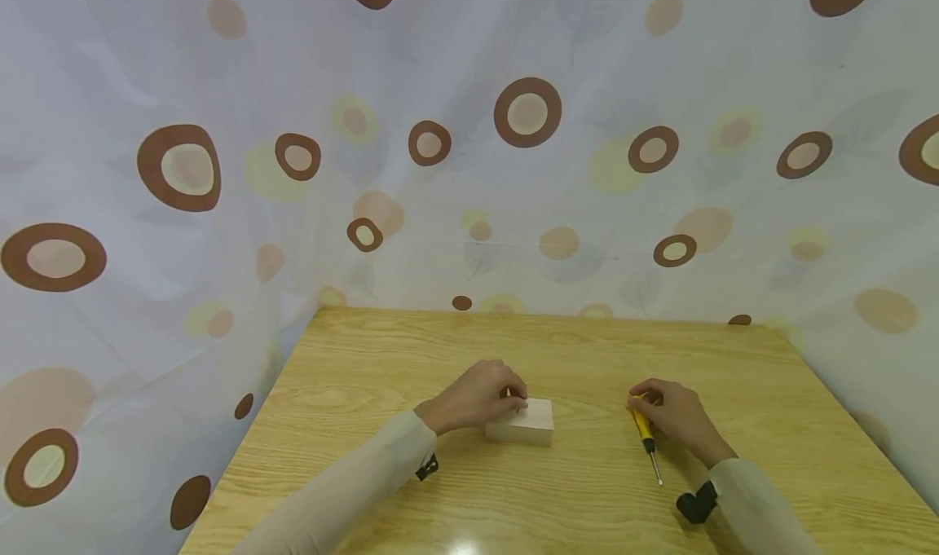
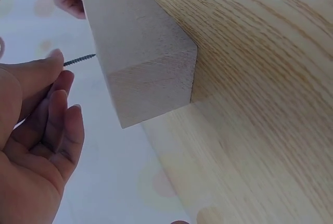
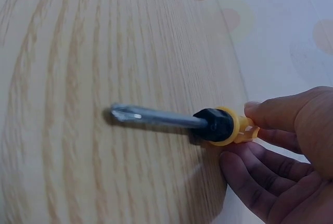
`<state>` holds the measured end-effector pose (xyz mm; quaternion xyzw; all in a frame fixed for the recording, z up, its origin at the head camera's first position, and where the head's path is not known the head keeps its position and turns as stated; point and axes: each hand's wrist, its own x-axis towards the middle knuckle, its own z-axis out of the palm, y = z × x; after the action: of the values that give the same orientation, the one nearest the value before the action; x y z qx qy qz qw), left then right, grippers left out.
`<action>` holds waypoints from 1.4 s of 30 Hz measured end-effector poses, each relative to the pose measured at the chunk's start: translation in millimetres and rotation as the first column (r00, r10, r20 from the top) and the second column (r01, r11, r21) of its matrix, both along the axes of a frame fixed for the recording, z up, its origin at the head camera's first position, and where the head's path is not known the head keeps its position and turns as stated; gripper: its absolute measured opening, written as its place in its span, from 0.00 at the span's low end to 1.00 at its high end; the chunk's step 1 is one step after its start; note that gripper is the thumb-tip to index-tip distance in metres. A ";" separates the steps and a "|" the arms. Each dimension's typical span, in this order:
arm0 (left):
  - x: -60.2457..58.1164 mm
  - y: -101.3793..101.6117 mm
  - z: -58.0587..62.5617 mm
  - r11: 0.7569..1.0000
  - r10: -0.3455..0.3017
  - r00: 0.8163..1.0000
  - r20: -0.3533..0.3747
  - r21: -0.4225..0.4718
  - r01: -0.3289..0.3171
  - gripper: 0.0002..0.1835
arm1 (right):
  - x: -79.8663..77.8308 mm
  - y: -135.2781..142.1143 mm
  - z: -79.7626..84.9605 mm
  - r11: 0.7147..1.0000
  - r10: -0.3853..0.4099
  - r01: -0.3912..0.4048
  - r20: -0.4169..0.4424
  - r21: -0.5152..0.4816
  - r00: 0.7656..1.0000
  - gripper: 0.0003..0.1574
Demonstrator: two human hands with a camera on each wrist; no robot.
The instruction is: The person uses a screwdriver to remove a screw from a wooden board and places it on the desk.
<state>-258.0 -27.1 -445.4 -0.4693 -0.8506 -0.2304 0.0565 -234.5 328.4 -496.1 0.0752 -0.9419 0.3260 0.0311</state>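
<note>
My left hand (image 1: 480,394) pinches a dark threaded screw (image 2: 79,60) between thumb and finger. The screw's tip meets the upper face of a pale wooden block (image 1: 530,425), which lies on the table. Whether the tip has entered the wood, I cannot tell. To the right, my right hand (image 1: 675,412) holds a screwdriver (image 1: 643,426) by its yellow handle, thumb and fingers around it. Its metal shaft (image 3: 156,117) points toward the table's near side, low over the surface, and its black collar shows in the right wrist view.
The wood-grain table (image 1: 367,359) carries the block. A white curtain (image 1: 469,172) with brown and pastel circles hangs behind it and along both sides. Black wrist straps (image 1: 697,504) show at the sleeves.
</note>
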 end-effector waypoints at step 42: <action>21.2 -111.4 -39.6 0.895 0.415 0.868 0.272 0.048 -0.443 0.03 | -1.5 3.6 -5.4 1.000 -0.005 0.005 0.007 0.016 1.000 0.18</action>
<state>-236.8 -138.5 -485.0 -0.2310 -0.9199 -0.3162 0.0222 -235.9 332.0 -501.4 0.0718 -0.9447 0.3187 0.0280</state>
